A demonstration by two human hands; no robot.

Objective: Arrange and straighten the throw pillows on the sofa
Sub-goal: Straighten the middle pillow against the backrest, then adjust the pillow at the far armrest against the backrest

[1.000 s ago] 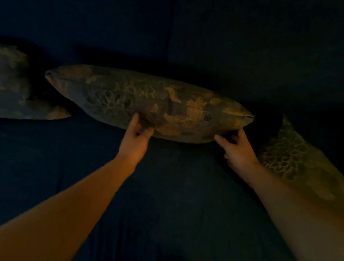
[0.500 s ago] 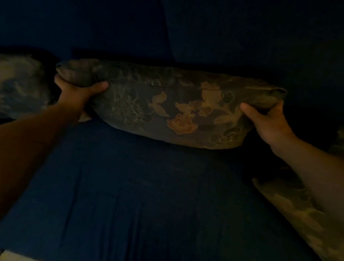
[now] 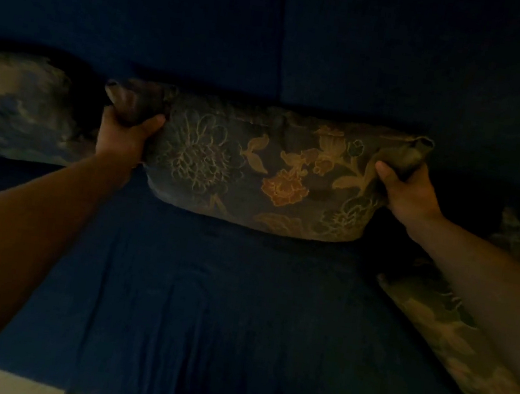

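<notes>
A floral throw pillow (image 3: 255,169) stands on its long edge in the middle of a dark blue sofa, its flowered face towards me, close to the backrest (image 3: 401,66). My left hand (image 3: 122,140) is shut on the pillow's upper left corner. My right hand (image 3: 409,191) grips its upper right corner. A second floral pillow (image 3: 16,105) lies at the far left. A third floral pillow (image 3: 463,349) lies at the right, partly hidden under my right forearm.
The dark blue seat cushion (image 3: 218,323) stretches in front of the middle pillow. A seam (image 3: 285,34) splits the backrest into two cushions. A strip of pale floor (image 3: 6,383) shows at the bottom left. The light is very dim.
Both hands went from the pillow's lower edge to its top corners and took hold. The pillow turned up from lying flat to standing on its edge, face towards me.
</notes>
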